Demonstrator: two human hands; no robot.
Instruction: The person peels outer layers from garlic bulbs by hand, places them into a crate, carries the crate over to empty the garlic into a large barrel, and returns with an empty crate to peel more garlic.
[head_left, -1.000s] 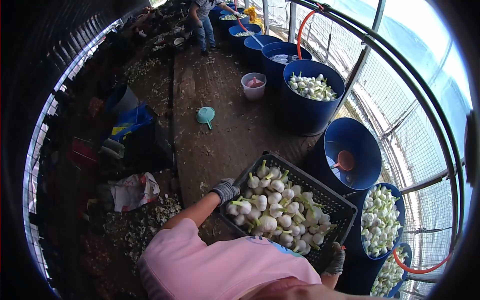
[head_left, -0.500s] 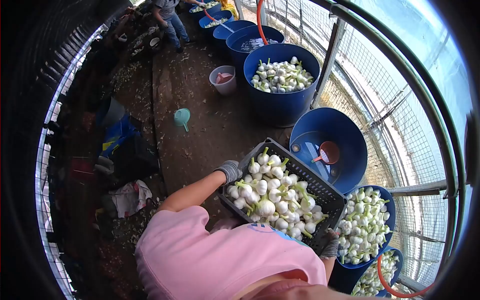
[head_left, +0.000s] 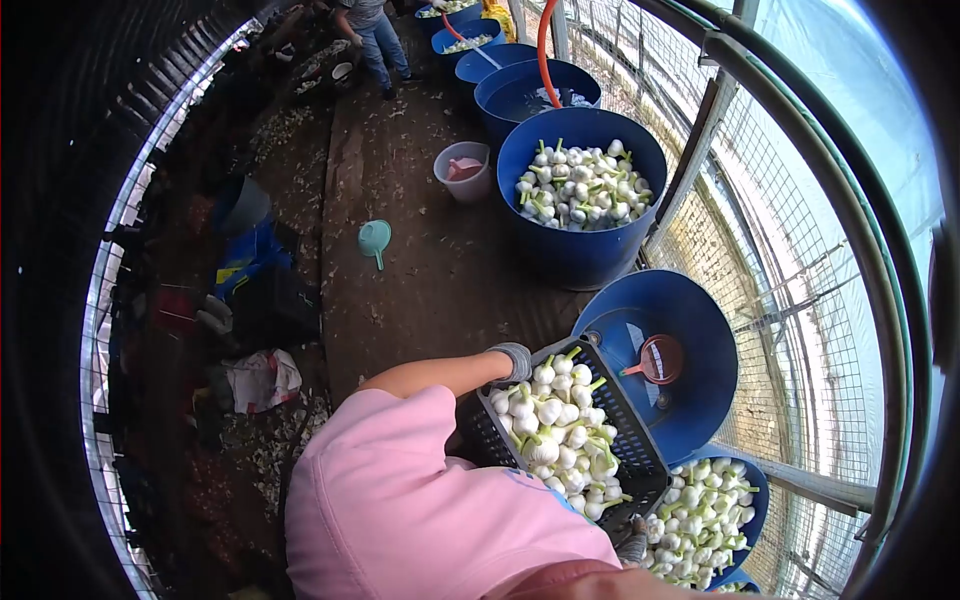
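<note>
A dark plastic crate (head_left: 640, 441) full of white garlic bulbs (head_left: 568, 425) with short green stems is held in front of my body, tilted. My left hand (head_left: 515, 362), in a grey glove, grips its far left end, fingers partly hidden by the rim. At the near right end, my right hand (head_left: 632, 542), also gloved, holds the crate low down, with most fingers out of sight. The crate's right side is against or just over the edge of a blue tub (head_left: 690, 310), which holds an orange-brown scoop (head_left: 662, 360).
Another blue tub (head_left: 580, 245) of garlic stands ahead, and one (head_left: 755, 490) near my right hand. A pale bucket (head_left: 463, 190) and green strainer (head_left: 375, 238) are on the floor. An orange hose (head_left: 545, 50) enters a farther tub. A person (head_left: 372, 40) stands at the back.
The crate has tilted more, and its garlic has gathered toward my body side. Both hands keep their hold. My view has shifted, so the tubs and floor items appear lower.
</note>
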